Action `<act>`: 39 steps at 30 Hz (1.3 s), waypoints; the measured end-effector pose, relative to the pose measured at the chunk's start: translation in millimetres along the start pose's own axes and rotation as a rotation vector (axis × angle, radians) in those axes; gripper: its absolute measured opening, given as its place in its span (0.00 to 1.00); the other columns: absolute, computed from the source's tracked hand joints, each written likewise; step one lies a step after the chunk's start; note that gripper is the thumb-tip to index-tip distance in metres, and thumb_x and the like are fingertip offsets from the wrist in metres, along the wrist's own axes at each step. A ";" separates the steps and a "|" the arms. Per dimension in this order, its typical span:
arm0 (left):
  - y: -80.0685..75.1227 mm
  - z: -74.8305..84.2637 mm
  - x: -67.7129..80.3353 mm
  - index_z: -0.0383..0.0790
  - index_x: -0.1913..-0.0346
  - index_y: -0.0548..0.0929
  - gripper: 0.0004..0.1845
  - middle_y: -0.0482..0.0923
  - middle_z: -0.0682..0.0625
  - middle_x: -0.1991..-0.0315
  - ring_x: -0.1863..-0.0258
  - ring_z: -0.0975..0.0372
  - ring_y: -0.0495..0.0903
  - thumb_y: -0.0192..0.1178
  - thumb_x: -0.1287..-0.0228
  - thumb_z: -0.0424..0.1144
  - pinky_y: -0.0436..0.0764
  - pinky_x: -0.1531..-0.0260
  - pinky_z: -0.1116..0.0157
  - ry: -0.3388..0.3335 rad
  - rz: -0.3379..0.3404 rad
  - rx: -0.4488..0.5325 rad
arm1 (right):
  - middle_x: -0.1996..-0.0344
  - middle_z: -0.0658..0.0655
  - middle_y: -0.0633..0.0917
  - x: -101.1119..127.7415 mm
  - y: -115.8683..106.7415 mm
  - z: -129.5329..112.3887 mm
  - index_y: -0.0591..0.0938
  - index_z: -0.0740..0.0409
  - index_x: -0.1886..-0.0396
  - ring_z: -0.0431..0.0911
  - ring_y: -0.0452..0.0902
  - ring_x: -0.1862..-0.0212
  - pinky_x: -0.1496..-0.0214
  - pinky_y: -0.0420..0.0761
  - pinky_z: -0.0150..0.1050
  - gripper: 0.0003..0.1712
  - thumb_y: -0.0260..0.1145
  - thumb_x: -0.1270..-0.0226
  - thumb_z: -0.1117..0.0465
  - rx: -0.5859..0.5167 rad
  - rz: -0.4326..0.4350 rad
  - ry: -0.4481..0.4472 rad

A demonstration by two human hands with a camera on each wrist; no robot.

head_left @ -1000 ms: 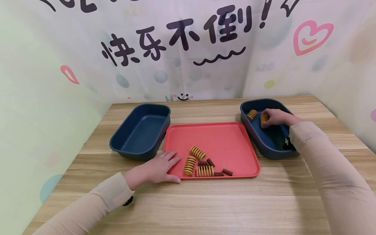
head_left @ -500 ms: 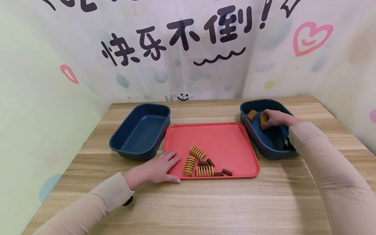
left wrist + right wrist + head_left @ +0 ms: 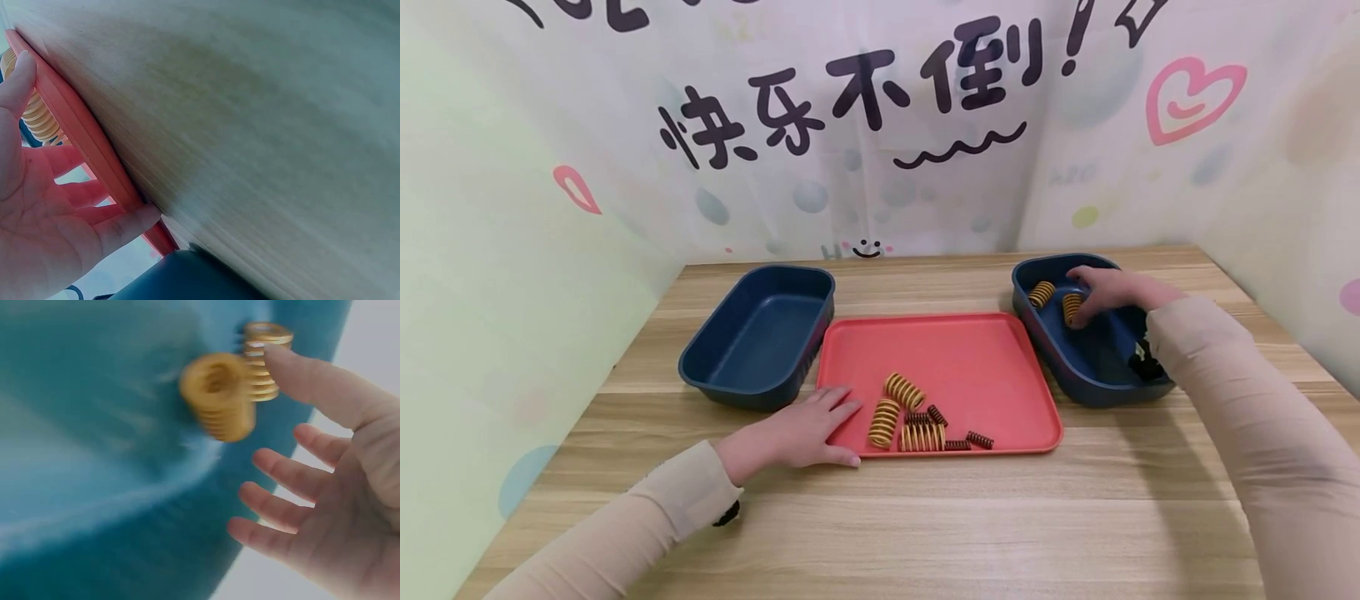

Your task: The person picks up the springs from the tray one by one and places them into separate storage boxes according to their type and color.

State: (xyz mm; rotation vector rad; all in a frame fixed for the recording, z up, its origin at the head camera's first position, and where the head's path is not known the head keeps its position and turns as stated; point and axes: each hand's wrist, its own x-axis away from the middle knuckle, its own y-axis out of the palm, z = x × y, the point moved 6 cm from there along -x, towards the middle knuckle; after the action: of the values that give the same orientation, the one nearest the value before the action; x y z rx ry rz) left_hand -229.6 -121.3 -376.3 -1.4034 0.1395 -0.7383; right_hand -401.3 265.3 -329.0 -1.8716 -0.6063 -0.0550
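My right hand [image 3: 1093, 287] hovers over the right blue bin [image 3: 1105, 392] with fingers spread and nothing in it. In the right wrist view that hand [image 3: 287, 419] is open beside two yellow springs [image 3: 219, 397], which lie free against the bin's wall [image 3: 94, 456]. From the head those springs [image 3: 1042, 293] sit at the bin's far end. My left hand [image 3: 838, 429] rests flat on the near-left corner of the red tray [image 3: 955, 358], fingers straight. The left wrist view has the left hand [image 3: 37, 212] against the tray's rim [image 3: 81, 137].
Three yellow springs [image 3: 904, 390] and several small dark red springs [image 3: 980, 438] lie at the tray's near edge. A second blue bin [image 3: 760, 333] stands left of the tray with nothing in it. Printed walls close in the wooden table [image 3: 925, 525] on three sides.
My right hand let go of the yellow spring in the right bin, rose a little and spread its fingers. The left hand has stayed on the tray's corner.
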 end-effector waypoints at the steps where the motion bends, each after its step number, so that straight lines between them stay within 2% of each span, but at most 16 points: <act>1: 0.1 -0.1 -0.1 0.42 0.31 0.58 0.44 0.50 0.41 0.30 0.31 0.45 0.50 0.55 0.45 0.64 0.59 0.37 0.51 0.000 0.001 0.000 | 0.44 0.81 0.62 1.8 -4.8 -6.0 0.54 0.76 0.37 0.68 0.63 0.46 0.44 0.63 0.60 0.46 0.69 0.49 0.61 0.017 0.024 -0.025; 6: 0.2 -0.3 -0.3 0.43 0.31 0.58 0.44 0.50 0.41 0.29 0.31 0.45 0.50 0.55 0.45 0.64 0.58 0.36 0.51 0.001 0.004 -0.002 | 0.42 0.80 0.64 7.7 -25.0 -40.2 0.57 0.75 0.37 0.69 0.60 0.42 0.43 0.63 0.62 0.45 0.70 0.47 0.59 0.144 0.118 -0.144; 13: 0.3 -0.8 -0.6 0.42 0.31 0.58 0.44 0.50 0.41 0.30 0.31 0.45 0.50 0.55 0.45 0.64 0.59 0.37 0.50 0.001 0.003 -0.001 | 0.37 0.72 0.62 14.8 -30.7 -96.2 0.59 0.67 0.34 0.68 0.53 0.37 0.40 0.56 0.63 0.45 0.69 0.46 0.53 0.253 0.137 -0.229; 17: 0.9 -1.5 -1.1 0.43 0.31 0.58 0.44 0.50 0.41 0.30 0.31 0.45 0.50 0.55 0.45 0.65 0.59 0.37 0.51 0.002 0.005 -0.006 | 0.36 0.69 0.63 16.0 -25.7 -123.3 0.60 0.63 0.33 0.66 0.54 0.37 0.39 0.58 0.61 0.44 0.69 0.46 0.51 0.320 0.145 -0.276; 22: 1.8 -2.0 -1.6 0.42 0.31 0.59 0.44 0.50 0.41 0.30 0.32 0.45 0.50 0.55 0.45 0.64 0.59 0.37 0.51 0.010 0.011 -0.005 | 0.37 0.67 0.66 13.1 -16.8 -149.0 0.62 0.63 0.34 0.64 0.56 0.37 0.39 0.58 0.60 0.43 0.70 0.47 0.54 0.343 0.157 -0.349; 29: 1.8 -2.2 -1.3 0.42 0.31 0.59 0.44 0.50 0.40 0.30 0.32 0.45 0.51 0.55 0.45 0.64 0.59 0.37 0.51 0.016 0.016 -0.008 | 0.36 0.64 0.66 6.7 2.4 -174.8 0.62 0.58 0.33 0.62 0.54 0.36 0.38 0.54 0.61 0.43 0.70 0.47 0.54 0.400 0.131 -0.395; 39: 1.3 -1.7 -1.6 0.41 0.31 0.59 0.44 0.51 0.40 0.30 0.32 0.45 0.51 0.55 0.45 0.64 0.59 0.37 0.51 0.017 0.015 -0.011 | 0.37 0.61 0.67 4.5 33.5 -205.8 0.64 0.57 0.34 0.60 0.55 0.35 0.36 0.53 0.59 0.42 0.71 0.48 0.53 0.516 0.076 -0.503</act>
State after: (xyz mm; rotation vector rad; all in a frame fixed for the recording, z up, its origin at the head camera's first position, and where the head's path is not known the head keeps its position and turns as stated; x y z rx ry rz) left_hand -231.2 -121.9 -378.4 -1.4052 0.1679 -0.7384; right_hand -332.0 75.6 -277.1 -1.3964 -0.7989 0.5863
